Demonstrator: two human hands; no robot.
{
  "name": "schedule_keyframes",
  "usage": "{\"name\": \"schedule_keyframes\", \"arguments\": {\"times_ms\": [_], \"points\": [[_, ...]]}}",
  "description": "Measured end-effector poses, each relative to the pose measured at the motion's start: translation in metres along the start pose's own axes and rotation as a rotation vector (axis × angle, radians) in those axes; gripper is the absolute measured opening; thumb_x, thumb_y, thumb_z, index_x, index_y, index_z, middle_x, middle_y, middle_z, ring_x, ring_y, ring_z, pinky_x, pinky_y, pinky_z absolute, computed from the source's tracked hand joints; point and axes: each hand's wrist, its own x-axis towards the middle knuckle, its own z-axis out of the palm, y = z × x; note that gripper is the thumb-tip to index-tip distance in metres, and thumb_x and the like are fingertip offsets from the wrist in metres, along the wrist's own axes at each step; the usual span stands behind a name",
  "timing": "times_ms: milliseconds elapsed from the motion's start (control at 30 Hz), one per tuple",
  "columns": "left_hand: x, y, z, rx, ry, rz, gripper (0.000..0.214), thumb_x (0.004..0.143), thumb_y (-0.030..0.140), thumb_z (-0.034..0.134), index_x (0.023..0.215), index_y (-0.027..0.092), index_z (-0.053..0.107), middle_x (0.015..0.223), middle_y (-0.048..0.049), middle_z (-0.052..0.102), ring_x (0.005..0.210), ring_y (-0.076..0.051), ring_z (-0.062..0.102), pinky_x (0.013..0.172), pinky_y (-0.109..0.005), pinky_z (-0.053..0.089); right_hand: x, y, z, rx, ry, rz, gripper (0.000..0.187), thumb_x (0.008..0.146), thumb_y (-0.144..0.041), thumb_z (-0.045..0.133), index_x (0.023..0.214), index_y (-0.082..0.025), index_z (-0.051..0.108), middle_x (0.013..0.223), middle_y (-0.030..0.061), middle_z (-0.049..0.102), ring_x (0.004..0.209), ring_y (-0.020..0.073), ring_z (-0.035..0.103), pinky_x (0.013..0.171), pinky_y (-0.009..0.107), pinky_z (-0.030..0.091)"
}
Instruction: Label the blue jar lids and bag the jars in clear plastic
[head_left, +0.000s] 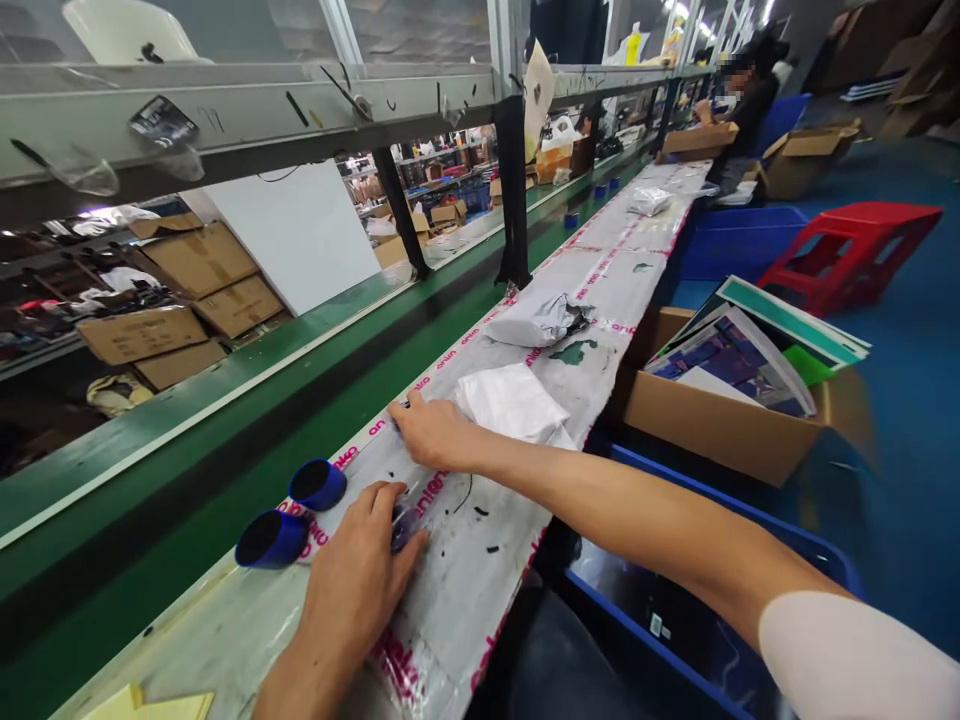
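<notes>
My left hand [360,575] rests palm down on the taped worktop [480,590], its fingers pinched on a small dark object [401,527] I cannot make out. My right hand [427,430] reaches across further along the bench, fingers curled and pressing a small thin item against the surface. A white folded bag [514,402] lies just right of the right hand. Two blue cups [317,484] [270,538] lie on their sides left of my left hand.
A grey plastic mailer [541,320] lies further up the bench. A cardboard box of printed sheets [739,400] and a blue bin [675,620] stand on the right. A red stool [851,250] is beyond. Another person [742,100] sits far down the line.
</notes>
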Motion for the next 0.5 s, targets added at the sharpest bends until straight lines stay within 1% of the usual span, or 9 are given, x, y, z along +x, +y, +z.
{"name": "schedule_keyframes", "arguments": {"times_ms": [67, 133, 200, 267, 333, 400, 433, 467, 500], "points": [[-0.001, -0.001, 0.0, -0.005, 0.039, -0.016, 0.048, 0.095, 0.036, 0.054, 0.14, 0.023, 0.043, 0.148, -0.0066, 0.049, 0.126, -0.027, 0.057, 0.086, -0.036, 0.053, 0.004, 0.008, -0.005, 0.057, -0.021, -0.029, 0.045, 0.088, -0.02, 0.066, 0.131, -0.021, 0.051, 0.137, 0.015, 0.052, 0.109, 0.032, 0.064, 0.094, 0.053, 0.05], [-0.002, -0.002, 0.001, -0.016, 0.068, -0.031, 0.054, 0.094, 0.04, 0.054, 0.143, 0.025, 0.04, 0.152, -0.0061, 0.045, 0.127, -0.027, 0.057, 0.087, -0.036, 0.054, 0.008, 0.013, -0.012, 0.136, -0.038, -0.041, 0.048, 0.086, -0.027, 0.07, 0.129, -0.018, 0.051, 0.132, 0.0152, 0.056, 0.108, 0.0322, 0.065, 0.092, 0.051, 0.052], [-0.002, -0.004, 0.003, -0.033, 0.064, -0.028, 0.054, 0.094, 0.042, 0.053, 0.143, 0.024, 0.04, 0.152, -0.0068, 0.046, 0.127, -0.027, 0.057, 0.089, -0.038, 0.054, 0.008, 0.015, -0.022, 0.239, -0.056, -0.049, 0.05, 0.085, -0.037, 0.071, 0.126, -0.015, 0.051, 0.121, 0.0124, 0.064, 0.103, 0.0286, 0.067, 0.087, 0.043, 0.055], [-0.002, -0.006, 0.008, -0.054, 0.053, -0.013, 0.055, 0.093, 0.044, 0.05, 0.143, 0.022, 0.041, 0.15, -0.0084, 0.049, 0.129, -0.029, 0.056, 0.093, -0.041, 0.054, -0.001, 0.014, -0.037, 0.353, -0.058, -0.07, 0.051, 0.088, -0.047, 0.068, 0.125, -0.017, 0.05, 0.114, 0.0067, 0.068, 0.099, 0.0221, 0.068, 0.082, 0.033, 0.056], [-0.003, -0.009, 0.013, -0.079, 0.072, -0.008, 0.059, 0.093, 0.05, 0.047, 0.144, 0.022, 0.039, 0.149, -0.0096, 0.05, 0.13, -0.031, 0.055, 0.094, -0.045, 0.054, -0.025, 0.012, -0.059, 0.502, 0.007, -0.119, 0.053, 0.091, -0.051, 0.064, 0.13, -0.021, 0.046, 0.116, 0.0022, 0.068, 0.099, 0.0167, 0.067, 0.083, 0.026, 0.055], [-0.004, -0.013, 0.018, -0.102, 0.121, -0.012, 0.064, 0.091, 0.056, 0.046, 0.145, 0.022, 0.038, 0.15, -0.0104, 0.048, 0.131, -0.032, 0.055, 0.094, -0.047, 0.055, -0.064, 0.016, -0.083, 0.731, 0.188, -0.183, 0.058, 0.089, -0.045, 0.069, 0.136, -0.023, 0.044, 0.119, 0.0024, 0.068, 0.102, 0.0171, 0.066, 0.088, 0.028, 0.054], [-0.005, -0.016, 0.02, -0.11, 0.141, -0.015, 0.066, 0.09, 0.059, 0.045, 0.146, 0.023, 0.038, 0.15, -0.0104, 0.048, 0.13, -0.033, 0.055, 0.094, -0.048, 0.055, -0.088, 0.021, -0.092, 0.738, 0.278, -0.168, 0.057, 0.09, -0.04, 0.069, 0.139, -0.024, 0.045, 0.122, 0.0022, 0.067, 0.103, 0.0174, 0.066, 0.093, 0.03, 0.052], [-0.005, -0.019, 0.021, -0.115, 0.15, -0.016, 0.067, 0.09, 0.06, 0.045, 0.145, 0.024, 0.039, 0.151, -0.0102, 0.048, 0.13, -0.033, 0.056, 0.094, -0.048, 0.055, -0.113, 0.029, -0.099, 0.695, 0.386, -0.11, 0.055, 0.089, -0.036, 0.07, 0.138, -0.026, 0.048, 0.126, 0.0021, 0.065, 0.104, 0.0179, 0.066, 0.097, 0.032, 0.05], [-0.006, -0.022, 0.022, -0.12, 0.149, -0.017, 0.066, 0.09, 0.06, 0.045, 0.145, 0.025, 0.04, 0.15, -0.0096, 0.049, 0.129, -0.033, 0.057, 0.093, -0.048, 0.056, -0.139, 0.042, -0.101, 0.636, 0.469, -0.019, 0.056, 0.088, -0.035, 0.072, 0.139, -0.028, 0.049, 0.127, 0.0013, 0.064, 0.103, 0.0184, 0.066, 0.098, 0.034, 0.05]]}}
